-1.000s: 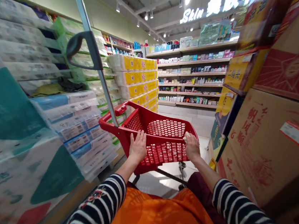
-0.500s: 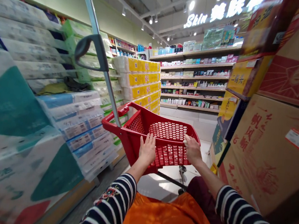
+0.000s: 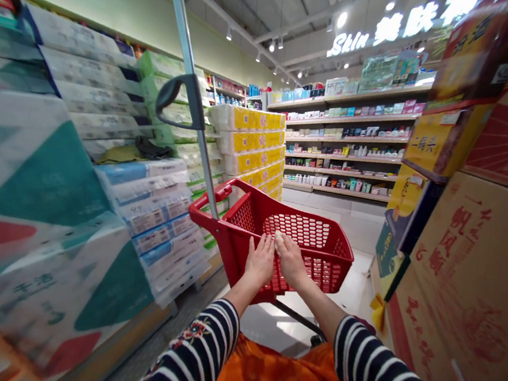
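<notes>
A red plastic shopping cart (image 3: 308, 217) with a honeycomb mesh basket stands right in front of me. At its near side rim, my left hand (image 3: 260, 263) rests with fingers stretched out and lying against the rim, the thumb apart. My right hand (image 3: 291, 259) is beside it, almost touching, its fingers pressed together at the same rim. Something small and pale shows at the right fingertips; its kind is not clear. From the cart's handle end rises a metal pole (image 3: 206, 167) with a grey loop grip (image 3: 195, 103). The basket's visible inside holds nothing I can see.
Stacked tissue packs (image 3: 151, 203) line the left, with yellow-wrapped packs (image 3: 260, 139) beyond. Cardboard cartons (image 3: 471, 252) rise close on the right. Cosmetics shelves (image 3: 346, 140) stand at the back. Pale floor (image 3: 358, 276) shows between the cart and the cartons.
My right hand has moved left along the cart's rim, from near the front end to beside my left hand. The left hand stays on the rim. The view has turned slightly left.
</notes>
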The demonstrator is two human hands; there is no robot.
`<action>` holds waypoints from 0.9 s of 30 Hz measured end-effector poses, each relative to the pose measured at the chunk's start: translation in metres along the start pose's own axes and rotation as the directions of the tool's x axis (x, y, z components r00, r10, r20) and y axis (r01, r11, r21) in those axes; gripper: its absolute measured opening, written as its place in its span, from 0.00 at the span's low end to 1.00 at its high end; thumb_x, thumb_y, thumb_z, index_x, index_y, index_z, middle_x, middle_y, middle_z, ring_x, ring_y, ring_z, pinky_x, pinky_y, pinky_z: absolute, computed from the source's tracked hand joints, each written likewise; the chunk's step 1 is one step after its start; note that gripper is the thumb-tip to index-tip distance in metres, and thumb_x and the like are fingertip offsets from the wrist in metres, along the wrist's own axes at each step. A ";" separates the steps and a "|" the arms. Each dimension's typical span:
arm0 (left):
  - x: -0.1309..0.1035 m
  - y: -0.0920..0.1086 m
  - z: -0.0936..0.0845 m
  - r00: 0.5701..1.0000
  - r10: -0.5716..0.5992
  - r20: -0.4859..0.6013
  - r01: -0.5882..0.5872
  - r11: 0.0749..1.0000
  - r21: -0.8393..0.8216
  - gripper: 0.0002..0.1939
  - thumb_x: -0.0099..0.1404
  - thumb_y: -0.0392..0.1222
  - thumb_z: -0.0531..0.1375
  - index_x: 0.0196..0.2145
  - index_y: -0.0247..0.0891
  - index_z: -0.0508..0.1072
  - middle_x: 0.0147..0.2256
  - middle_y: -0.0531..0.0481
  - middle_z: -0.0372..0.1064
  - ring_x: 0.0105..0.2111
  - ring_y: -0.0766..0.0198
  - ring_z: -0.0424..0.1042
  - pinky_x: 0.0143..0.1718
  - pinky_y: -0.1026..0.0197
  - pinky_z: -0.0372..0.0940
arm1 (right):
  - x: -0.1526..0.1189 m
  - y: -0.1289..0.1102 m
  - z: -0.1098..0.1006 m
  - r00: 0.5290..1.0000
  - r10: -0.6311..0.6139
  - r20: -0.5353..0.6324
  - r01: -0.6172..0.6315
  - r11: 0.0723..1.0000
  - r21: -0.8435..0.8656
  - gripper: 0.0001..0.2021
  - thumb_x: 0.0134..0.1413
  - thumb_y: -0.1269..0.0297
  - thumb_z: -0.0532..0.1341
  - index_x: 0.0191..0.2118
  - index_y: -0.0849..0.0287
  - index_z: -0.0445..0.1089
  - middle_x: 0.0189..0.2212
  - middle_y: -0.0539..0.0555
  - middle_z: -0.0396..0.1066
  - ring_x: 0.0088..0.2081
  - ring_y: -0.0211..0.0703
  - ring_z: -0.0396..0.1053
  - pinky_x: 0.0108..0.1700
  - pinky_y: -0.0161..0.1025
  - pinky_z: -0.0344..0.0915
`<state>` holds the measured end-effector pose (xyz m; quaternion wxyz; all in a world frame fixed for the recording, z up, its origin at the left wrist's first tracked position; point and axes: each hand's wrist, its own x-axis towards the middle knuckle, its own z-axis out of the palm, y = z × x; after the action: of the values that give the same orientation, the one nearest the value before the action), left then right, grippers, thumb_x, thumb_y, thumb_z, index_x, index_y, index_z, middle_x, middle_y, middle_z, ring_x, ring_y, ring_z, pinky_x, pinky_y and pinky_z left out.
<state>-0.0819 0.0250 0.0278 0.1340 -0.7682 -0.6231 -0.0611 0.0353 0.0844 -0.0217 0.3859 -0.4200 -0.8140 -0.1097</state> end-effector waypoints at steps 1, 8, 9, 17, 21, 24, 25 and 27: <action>-0.001 -0.010 -0.003 1.000 -0.020 -0.009 0.021 1.000 0.009 0.32 0.59 0.35 0.47 0.62 0.30 0.51 0.64 0.40 0.44 0.64 0.54 0.39 0.61 0.39 0.33 | 0.001 -0.001 0.001 1.000 -0.002 0.005 0.002 1.000 0.000 0.23 0.58 0.75 0.46 0.59 0.62 0.58 0.57 0.60 0.60 0.59 0.48 0.55 0.57 0.49 0.55; -0.008 -0.061 -0.013 0.979 -0.174 -0.102 0.176 0.984 0.010 0.34 0.56 0.34 0.49 0.61 0.29 0.52 0.64 0.39 0.43 0.64 0.53 0.38 0.61 0.38 0.30 | -0.011 0.040 -0.017 0.998 0.065 -0.015 -0.067 0.994 -0.083 0.24 0.56 0.76 0.46 0.58 0.62 0.59 0.55 0.62 0.62 0.57 0.50 0.57 0.55 0.51 0.57; -0.009 -0.061 -0.012 0.980 -0.166 -0.109 0.168 0.986 0.011 0.34 0.56 0.34 0.48 0.61 0.29 0.52 0.64 0.39 0.43 0.64 0.53 0.37 0.61 0.38 0.30 | -0.010 0.039 -0.017 0.998 0.065 -0.018 -0.067 0.994 -0.085 0.24 0.56 0.76 0.46 0.58 0.62 0.58 0.55 0.62 0.62 0.57 0.50 0.57 0.55 0.51 0.57; -0.022 -0.058 0.002 0.971 -0.152 -0.183 0.147 0.988 -0.041 0.35 0.56 0.36 0.50 0.62 0.31 0.49 0.64 0.41 0.41 0.64 0.55 0.36 0.62 0.41 0.33 | 0.035 -0.041 0.014 0.989 -0.145 0.034 0.142 0.986 0.089 0.28 0.54 0.78 0.47 0.61 0.59 0.53 0.58 0.61 0.58 0.60 0.49 0.53 0.56 0.53 0.57; -0.037 -0.102 -0.016 0.880 -0.331 -0.341 0.325 0.943 -0.075 0.36 0.57 0.36 0.51 0.63 0.30 0.47 0.65 0.41 0.39 0.65 0.56 0.36 0.62 0.43 0.34 | 0.098 -0.087 0.002 0.968 -0.252 -0.004 0.250 0.960 0.124 0.28 0.54 0.79 0.48 0.60 0.58 0.56 0.60 0.60 0.55 0.62 0.50 0.48 0.58 0.54 0.54; -0.040 -0.139 -0.038 0.819 -0.440 -0.368 0.436 0.895 -0.099 0.36 0.58 0.39 0.52 0.62 0.29 0.46 0.64 0.40 0.40 0.64 0.55 0.36 0.62 0.42 0.36 | 0.149 -0.122 -0.014 0.907 -0.414 -0.073 0.420 0.903 0.090 0.24 0.57 0.76 0.50 0.59 0.58 0.58 0.61 0.59 0.53 0.63 0.51 0.44 0.61 0.53 0.48; -0.039 -0.148 -0.044 0.810 -0.461 -0.362 0.456 0.884 -0.104 0.37 0.57 0.39 0.53 0.62 0.30 0.47 0.64 0.40 0.40 0.64 0.54 0.37 0.62 0.41 0.37 | 0.161 -0.131 -0.017 0.870 -0.489 -0.070 0.493 0.867 0.074 0.23 0.57 0.75 0.50 0.58 0.58 0.59 0.61 0.58 0.54 0.63 0.51 0.44 0.62 0.53 0.47; -0.035 -0.161 -0.051 0.808 -0.475 -0.347 0.470 0.876 -0.105 0.37 0.57 0.39 0.54 0.62 0.32 0.47 0.64 0.40 0.41 0.64 0.53 0.37 0.61 0.40 0.36 | 0.176 -0.143 -0.019 0.782 -0.623 -0.015 0.623 0.781 0.047 0.21 0.58 0.74 0.51 0.56 0.59 0.62 0.59 0.58 0.58 0.63 0.51 0.47 0.62 0.53 0.47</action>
<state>-0.2429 0.0077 0.0882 0.2218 -0.5651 -0.7583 -0.2376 -0.1262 0.0907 0.1384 0.3377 -0.1180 -0.9098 -0.2106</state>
